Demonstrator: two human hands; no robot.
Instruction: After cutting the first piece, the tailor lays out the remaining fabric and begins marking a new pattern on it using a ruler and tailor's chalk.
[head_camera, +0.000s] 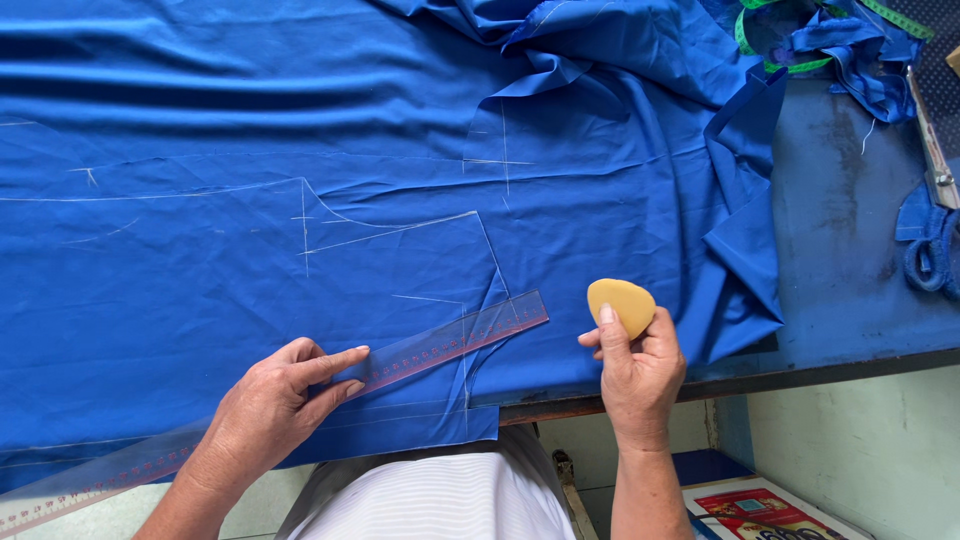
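Chalk lines already drawn across blue fabric (300, 150) on bench (850, 300); left hand (270, 410) flat, grip apart, pinning clear ruler (440, 345); right hand (640, 375) grip clamped on yellow chalk (622, 303), lifted; line along ruler undrawn.

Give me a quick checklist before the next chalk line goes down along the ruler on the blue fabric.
1. Clear plastic ruler lying flat on the blue fabric: ok.
2. Left hand pressing on the ruler with its fingers: ok.
3. Flat yellow tailor's chalk pinched in the right hand: ok.
4. Chalk at the ruler's edge: not ok, it is held off to the side, clear of the ruler's end.
5. Fabric smooth beneath the ruler: ok near the hands; bunched folds lie only toward the far right corner.
6. Ruler lined up with the white chalk marks: cannot tell.
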